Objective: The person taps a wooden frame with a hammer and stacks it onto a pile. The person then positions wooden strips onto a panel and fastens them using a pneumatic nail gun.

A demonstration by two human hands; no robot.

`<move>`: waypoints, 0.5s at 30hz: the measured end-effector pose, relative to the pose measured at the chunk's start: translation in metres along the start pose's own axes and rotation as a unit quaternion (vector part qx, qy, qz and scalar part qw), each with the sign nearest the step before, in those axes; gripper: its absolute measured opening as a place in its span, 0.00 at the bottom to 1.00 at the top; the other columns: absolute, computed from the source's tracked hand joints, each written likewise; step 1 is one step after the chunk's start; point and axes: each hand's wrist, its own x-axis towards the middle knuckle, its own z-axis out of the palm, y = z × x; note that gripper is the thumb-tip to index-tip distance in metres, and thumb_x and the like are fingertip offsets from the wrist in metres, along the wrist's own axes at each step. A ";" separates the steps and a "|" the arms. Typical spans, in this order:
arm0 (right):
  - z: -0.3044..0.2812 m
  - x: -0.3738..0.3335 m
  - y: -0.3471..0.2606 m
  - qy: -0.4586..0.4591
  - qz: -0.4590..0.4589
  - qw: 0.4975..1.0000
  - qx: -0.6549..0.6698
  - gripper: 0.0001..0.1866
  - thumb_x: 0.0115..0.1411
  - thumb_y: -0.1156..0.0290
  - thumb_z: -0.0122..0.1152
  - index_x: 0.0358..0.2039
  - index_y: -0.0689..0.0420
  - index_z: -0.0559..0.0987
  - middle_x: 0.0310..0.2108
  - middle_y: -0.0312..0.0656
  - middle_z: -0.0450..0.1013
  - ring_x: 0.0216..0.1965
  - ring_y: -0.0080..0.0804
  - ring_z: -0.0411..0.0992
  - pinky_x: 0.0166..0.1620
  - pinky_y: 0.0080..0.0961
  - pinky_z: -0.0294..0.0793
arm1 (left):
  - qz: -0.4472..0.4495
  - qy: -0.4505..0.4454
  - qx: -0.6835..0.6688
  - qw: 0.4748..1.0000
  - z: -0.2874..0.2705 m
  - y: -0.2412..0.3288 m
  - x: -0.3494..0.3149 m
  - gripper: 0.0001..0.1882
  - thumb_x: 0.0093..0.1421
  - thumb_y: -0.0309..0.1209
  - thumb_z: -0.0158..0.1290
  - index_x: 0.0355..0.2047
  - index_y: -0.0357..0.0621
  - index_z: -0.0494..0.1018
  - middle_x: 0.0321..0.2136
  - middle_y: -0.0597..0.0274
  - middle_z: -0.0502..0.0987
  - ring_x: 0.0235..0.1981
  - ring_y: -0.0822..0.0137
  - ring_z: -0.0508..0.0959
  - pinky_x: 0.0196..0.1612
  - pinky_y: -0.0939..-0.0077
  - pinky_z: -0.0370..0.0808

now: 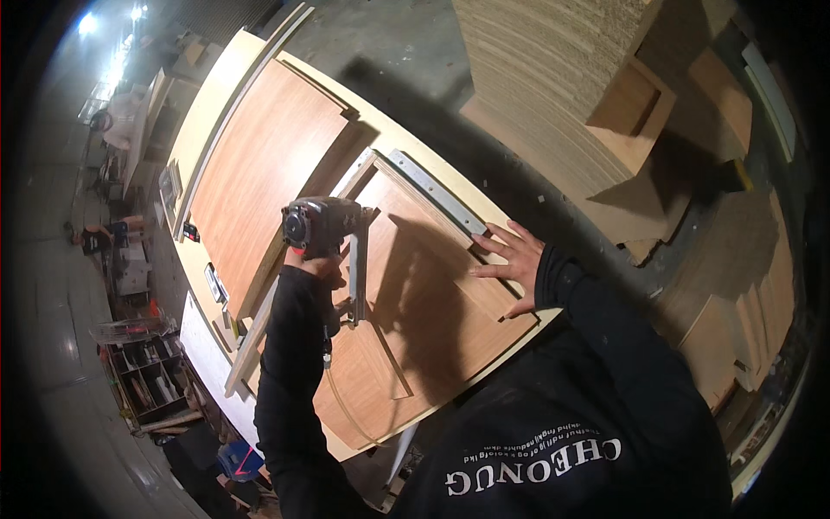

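My left hand [318, 265] is wrapped round the handle of a dark pneumatic nail gun [325, 221], held over a wood-faced panel [432, 320]. A pale air hose [339, 398] curves down from the gun's handle. Thin wooden strips [354, 177] run along the panel's edges, and the gun's nose is near the far strip. Flat on the panel's right edge rests my right hand [512, 264], fingers spread. A grey metal bar [437, 190] with holes lies along that same edge, just beyond my right fingertips.
A second wood-faced panel [268, 138] lies farther left on the pale worktable [389, 112]. Tall stacked boards [553, 86] stand on the right, with loose boards [735, 346] below. At the left are a shelf of tools [151, 385] and another person [108, 235] in the distance.
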 end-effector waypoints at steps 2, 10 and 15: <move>0.000 0.002 0.001 -0.014 0.005 1.000 -0.011 0.45 0.34 0.40 0.63 0.55 0.32 0.58 0.62 0.42 0.40 0.62 0.45 0.39 0.61 0.44 0.36 | 0.028 0.028 -0.042 0.998 0.005 0.008 0.004 0.12 0.40 0.23 0.52 0.29 0.37 0.68 0.13 0.60 0.68 0.10 0.66 0.69 0.13 0.74 0.68; 0.005 0.002 0.005 0.034 -0.012 0.999 0.031 0.45 0.30 0.44 0.67 0.53 0.34 0.62 0.61 0.43 0.44 0.61 0.48 0.42 0.60 0.48 0.39 | 0.064 -0.011 -0.001 0.998 0.006 0.004 0.027 0.12 0.41 0.24 0.51 0.29 0.37 0.69 0.13 0.61 0.67 0.09 0.68 0.67 0.12 0.76 0.66; 0.002 0.003 0.004 -0.019 0.008 1.000 0.001 0.46 0.34 0.39 0.63 0.56 0.30 0.56 0.62 0.40 0.39 0.63 0.43 0.38 0.62 0.44 0.34 | 0.070 0.001 0.008 0.998 0.004 -0.005 0.035 0.11 0.41 0.24 0.52 0.28 0.37 0.69 0.12 0.61 0.67 0.09 0.68 0.67 0.12 0.77 0.65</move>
